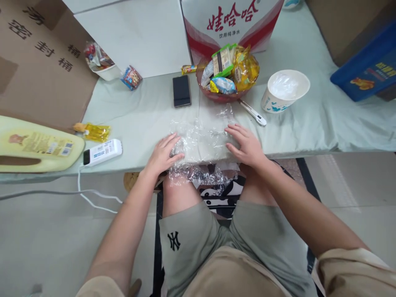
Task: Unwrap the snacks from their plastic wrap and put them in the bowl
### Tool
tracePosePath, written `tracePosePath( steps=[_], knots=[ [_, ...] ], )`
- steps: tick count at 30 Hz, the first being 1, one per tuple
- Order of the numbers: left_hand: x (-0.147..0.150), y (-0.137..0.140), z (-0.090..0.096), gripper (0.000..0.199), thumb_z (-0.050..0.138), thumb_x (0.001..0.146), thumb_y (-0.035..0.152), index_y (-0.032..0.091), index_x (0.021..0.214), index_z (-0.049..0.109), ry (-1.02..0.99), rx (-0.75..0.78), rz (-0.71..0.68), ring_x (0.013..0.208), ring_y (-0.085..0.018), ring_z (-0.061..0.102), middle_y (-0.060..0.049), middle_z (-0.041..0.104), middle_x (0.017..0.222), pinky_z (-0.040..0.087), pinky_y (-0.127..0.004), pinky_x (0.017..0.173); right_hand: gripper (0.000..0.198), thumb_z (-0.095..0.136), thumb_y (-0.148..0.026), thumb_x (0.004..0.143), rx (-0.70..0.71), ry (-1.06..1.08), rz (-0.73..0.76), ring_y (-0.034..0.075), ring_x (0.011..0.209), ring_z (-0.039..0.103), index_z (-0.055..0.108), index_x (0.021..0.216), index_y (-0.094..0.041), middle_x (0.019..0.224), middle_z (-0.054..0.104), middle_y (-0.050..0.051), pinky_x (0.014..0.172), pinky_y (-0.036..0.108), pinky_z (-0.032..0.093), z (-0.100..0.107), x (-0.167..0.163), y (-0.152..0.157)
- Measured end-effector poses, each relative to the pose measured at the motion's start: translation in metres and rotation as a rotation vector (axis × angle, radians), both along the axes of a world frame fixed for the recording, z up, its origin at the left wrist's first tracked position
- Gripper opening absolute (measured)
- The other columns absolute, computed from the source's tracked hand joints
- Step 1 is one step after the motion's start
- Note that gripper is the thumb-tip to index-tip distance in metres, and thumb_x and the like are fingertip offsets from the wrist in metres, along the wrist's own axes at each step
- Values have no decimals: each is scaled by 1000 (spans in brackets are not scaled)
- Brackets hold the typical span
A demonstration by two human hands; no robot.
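A crinkled sheet of clear plastic film (202,142) lies on the pale green tablecloth, part of it hanging over the front edge above the lap. My left hand (165,153) rests on the film's left side, fingers stretched out. On the right side, my right hand (246,145) lies with its fingers spread and touching the film. Neither hand grips anything. Just beyond the right hand is a white utility knife (253,113). A dark phone (181,90) lies behind the film.
A red bowl (216,97) of wrapped snacks and a paper cup (278,97) stand farther back. On the left are a yellow jug (37,144), a white power bank (102,152) with a cable, and a cardboard box (40,66). A blue container (365,66) stands right.
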State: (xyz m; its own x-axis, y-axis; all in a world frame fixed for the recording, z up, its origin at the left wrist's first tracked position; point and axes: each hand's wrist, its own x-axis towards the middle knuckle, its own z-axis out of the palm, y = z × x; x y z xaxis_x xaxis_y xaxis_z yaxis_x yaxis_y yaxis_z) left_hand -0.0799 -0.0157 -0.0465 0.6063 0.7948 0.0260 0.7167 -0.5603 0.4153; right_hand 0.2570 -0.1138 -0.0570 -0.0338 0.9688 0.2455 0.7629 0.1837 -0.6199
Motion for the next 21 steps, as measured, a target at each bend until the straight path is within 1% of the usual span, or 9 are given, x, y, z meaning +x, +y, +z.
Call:
tracePosePath(
  steps=[2, 5, 7, 9, 12, 14, 16, 19, 21],
  knots=[
    [-3, 3, 0, 60, 66, 86, 53, 22, 136, 62, -49, 5, 0, 146, -34, 47, -14, 58, 152, 34, -56, 123, 37, 54, -36, 92, 14, -42, -40, 32, 145, 47, 71, 122, -20, 145, 62, 10, 121, 55, 38, -7, -4, 3],
    [-5, 3, 4, 32, 67, 86, 45, 23, 108, 74, -112, 12, 23, 136, -32, 56, -10, 72, 129, 39, -57, 119, 22, 56, -33, 91, 72, -37, -74, 33, 136, 55, 74, 92, -21, 129, 70, 13, 117, 54, 43, -16, -5, 8],
    [-6, -2, 11, 19, 65, 88, 39, 22, 89, 74, -167, 28, 43, 129, -31, 60, -9, 76, 118, 42, -56, 117, 18, 59, -33, 90, 136, 13, -69, 34, 130, 59, 72, 83, -22, 124, 72, 13, 114, 56, 45, -15, -2, 7],
    [-7, -11, 23, 17, 65, 87, 35, 21, 79, 71, -266, 34, 62, 124, -30, 63, -9, 77, 110, 46, -55, 113, 16, 61, -33, 89, 196, 85, -55, 33, 128, 60, 69, 80, -23, 122, 72, 11, 113, 57, 44, -5, 2, 1],
    [-6, -29, 47, 17, 71, 85, 36, 22, 76, 68, -514, -77, 73, 111, -27, 71, -5, 78, 94, 55, -49, 103, 16, 62, -36, 92, 204, 268, -46, 30, 127, 62, 64, 81, -24, 109, 75, 8, 110, 55, 46, 20, 5, -16],
    [0, -37, 62, 21, 76, 83, 40, 22, 77, 68, -758, -185, 82, 93, -23, 76, -3, 75, 79, 60, -44, 94, 20, 60, -41, 96, 138, 469, -79, 27, 113, 70, 60, 86, -24, 87, 74, 5, 102, 50, 52, 36, 5, -27],
    [10, -39, 71, 28, 79, 80, 46, 22, 80, 65, -975, -297, 174, 76, -19, 75, -1, 73, 73, 63, -36, 78, 25, 56, -51, 98, 67, 681, -123, 24, 95, 74, 57, 96, -26, 75, 69, 1, 94, 45, 56, 44, 3, -33],
    [29, -32, 68, 38, 78, 80, 53, 23, 85, 56, -1041, -449, 378, 58, -15, 70, 2, 71, 69, 52, -22, 48, 44, 68, -57, 88, -83, 847, -130, 22, 86, 73, 51, 117, -28, 82, 70, 0, 83, 40, 58, 40, -4, -36],
    [39, -26, 59, 39, 74, 84, 55, 24, 88, 51, -995, -472, 478, 47, -12, 63, 4, 67, 64, 43, -19, 40, 59, 76, -50, 82, -215, 876, -114, 20, 83, 72, 47, 127, -27, 85, 69, 0, 75, 35, 58, 31, -9, -37]
  ],
)
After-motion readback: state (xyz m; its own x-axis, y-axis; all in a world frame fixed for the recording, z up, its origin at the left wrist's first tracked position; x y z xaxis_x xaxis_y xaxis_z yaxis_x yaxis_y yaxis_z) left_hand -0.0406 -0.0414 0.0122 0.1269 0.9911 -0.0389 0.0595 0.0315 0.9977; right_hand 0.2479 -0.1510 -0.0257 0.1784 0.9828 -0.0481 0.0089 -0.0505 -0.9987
